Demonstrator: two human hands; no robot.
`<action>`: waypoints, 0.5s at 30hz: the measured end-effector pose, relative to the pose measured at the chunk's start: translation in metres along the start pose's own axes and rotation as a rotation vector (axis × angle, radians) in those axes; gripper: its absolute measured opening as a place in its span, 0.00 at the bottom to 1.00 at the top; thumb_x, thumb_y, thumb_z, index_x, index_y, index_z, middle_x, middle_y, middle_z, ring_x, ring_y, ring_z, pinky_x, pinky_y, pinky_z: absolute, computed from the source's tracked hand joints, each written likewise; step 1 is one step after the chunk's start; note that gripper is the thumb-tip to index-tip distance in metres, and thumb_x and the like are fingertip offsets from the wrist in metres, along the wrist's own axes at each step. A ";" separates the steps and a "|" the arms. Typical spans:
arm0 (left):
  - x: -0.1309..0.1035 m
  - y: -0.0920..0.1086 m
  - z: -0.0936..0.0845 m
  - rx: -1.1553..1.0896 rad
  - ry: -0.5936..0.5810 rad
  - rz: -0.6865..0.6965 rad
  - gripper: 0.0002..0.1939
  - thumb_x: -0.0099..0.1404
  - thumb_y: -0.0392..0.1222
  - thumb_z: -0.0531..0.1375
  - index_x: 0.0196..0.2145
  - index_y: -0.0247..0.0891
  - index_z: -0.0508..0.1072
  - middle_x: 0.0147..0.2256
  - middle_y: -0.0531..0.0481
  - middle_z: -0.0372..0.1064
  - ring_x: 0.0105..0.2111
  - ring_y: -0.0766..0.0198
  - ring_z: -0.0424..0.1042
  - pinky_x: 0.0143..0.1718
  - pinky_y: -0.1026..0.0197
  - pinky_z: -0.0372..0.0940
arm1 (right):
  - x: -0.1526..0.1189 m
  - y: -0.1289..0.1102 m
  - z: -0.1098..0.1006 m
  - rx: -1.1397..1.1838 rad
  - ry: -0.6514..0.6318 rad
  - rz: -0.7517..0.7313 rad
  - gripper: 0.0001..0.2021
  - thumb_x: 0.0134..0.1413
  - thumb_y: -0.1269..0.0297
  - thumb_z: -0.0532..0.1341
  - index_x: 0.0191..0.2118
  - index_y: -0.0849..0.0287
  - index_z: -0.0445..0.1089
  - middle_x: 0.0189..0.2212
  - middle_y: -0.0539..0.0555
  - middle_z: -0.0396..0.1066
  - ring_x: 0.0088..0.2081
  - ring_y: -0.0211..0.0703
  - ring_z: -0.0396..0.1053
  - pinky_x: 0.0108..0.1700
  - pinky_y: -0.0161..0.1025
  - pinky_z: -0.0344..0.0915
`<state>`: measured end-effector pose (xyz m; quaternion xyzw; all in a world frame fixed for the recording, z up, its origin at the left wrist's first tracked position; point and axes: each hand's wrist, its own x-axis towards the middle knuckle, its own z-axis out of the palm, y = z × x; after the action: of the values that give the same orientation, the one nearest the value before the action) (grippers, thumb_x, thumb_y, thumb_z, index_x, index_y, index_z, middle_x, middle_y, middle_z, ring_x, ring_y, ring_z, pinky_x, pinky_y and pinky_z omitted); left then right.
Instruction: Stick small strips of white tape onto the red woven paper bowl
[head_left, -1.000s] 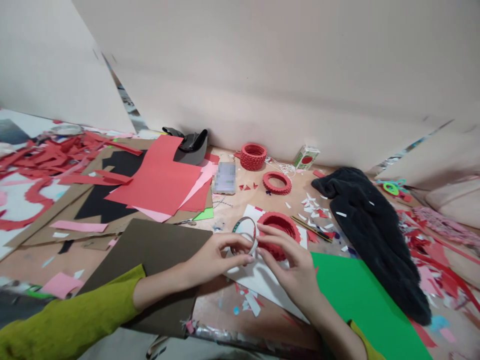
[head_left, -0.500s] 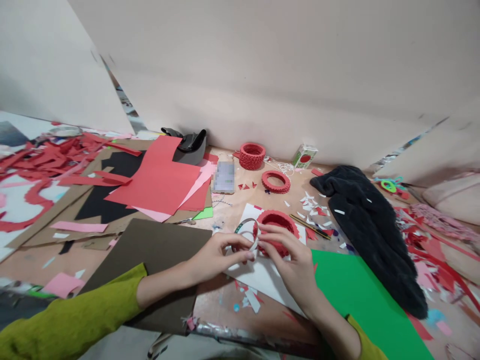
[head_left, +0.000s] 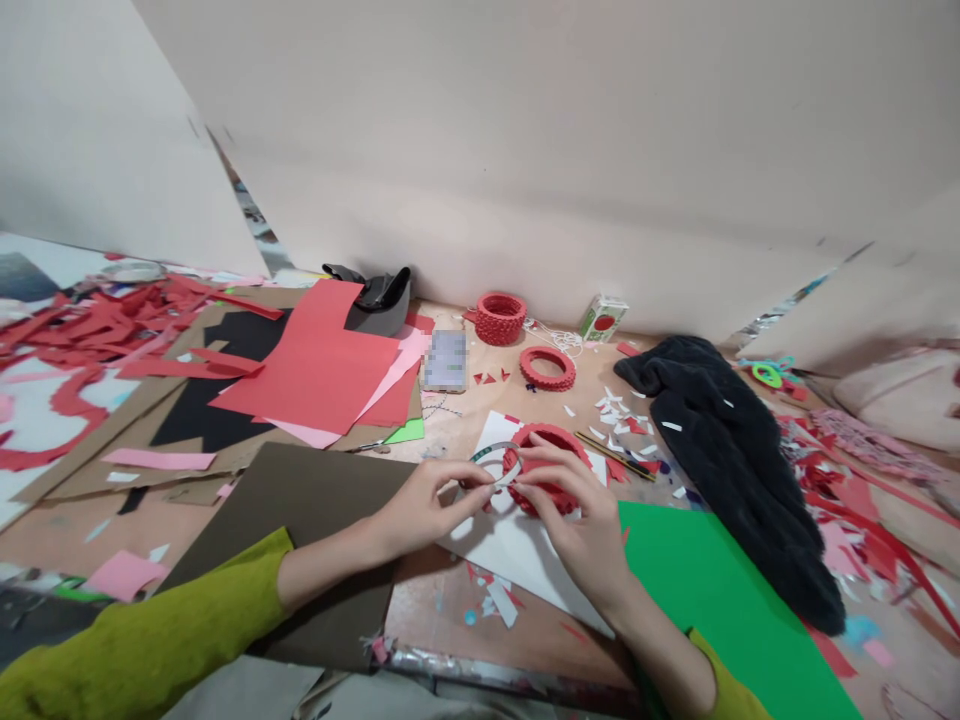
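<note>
Between both hands is a thin whitish ring with green marks on its inner side (head_left: 491, 452), which looks like a nearly used-up roll of tape. My left hand (head_left: 429, 510) pinches its lower left edge between thumb and fingers. From the other side, my right hand (head_left: 574, 510) has its fingertips closed on the ring's right edge. Just behind the fingers, a toothed red paper ring (head_left: 559, 437) lies on a white sheet (head_left: 517, 550), partly covered by my right hand.
A stack of red rings (head_left: 501, 318) and a single red ring (head_left: 547, 368) stand behind. Around are a phone (head_left: 446, 360), red sheets (head_left: 315, 365), a dark board (head_left: 300, 500), green paper (head_left: 697, 590), a dark furry cloth (head_left: 731, 450), a small carton (head_left: 604, 318) and paper scraps.
The held ring has tipped from nearly upright to flatter and moved slightly down and left. Both hands keep their pinch; the camera view has shifted slightly.
</note>
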<state>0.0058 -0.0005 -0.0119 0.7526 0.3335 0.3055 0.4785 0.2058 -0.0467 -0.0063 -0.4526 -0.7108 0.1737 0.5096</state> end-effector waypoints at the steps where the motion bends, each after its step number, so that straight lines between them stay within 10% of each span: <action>1: -0.001 -0.001 0.000 0.014 0.009 0.014 0.10 0.67 0.42 0.58 0.34 0.35 0.77 0.31 0.49 0.76 0.33 0.65 0.73 0.38 0.65 0.65 | -0.001 0.001 0.001 -0.012 -0.002 -0.021 0.08 0.59 0.74 0.60 0.36 0.54 0.74 0.45 0.55 0.74 0.54 0.49 0.68 0.55 0.48 0.65; 15: -0.003 0.005 0.002 0.006 0.029 0.070 0.10 0.66 0.41 0.57 0.32 0.35 0.77 0.28 0.49 0.75 0.31 0.65 0.73 0.35 0.64 0.66 | -0.006 0.003 0.002 -0.144 0.089 -0.336 0.13 0.56 0.83 0.57 0.38 0.56 0.70 0.41 0.53 0.58 0.45 0.42 0.66 0.52 0.47 0.66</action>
<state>0.0067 -0.0052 -0.0086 0.7609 0.3148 0.3317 0.4604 0.2056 -0.0496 -0.0125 -0.3699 -0.7638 0.0146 0.5286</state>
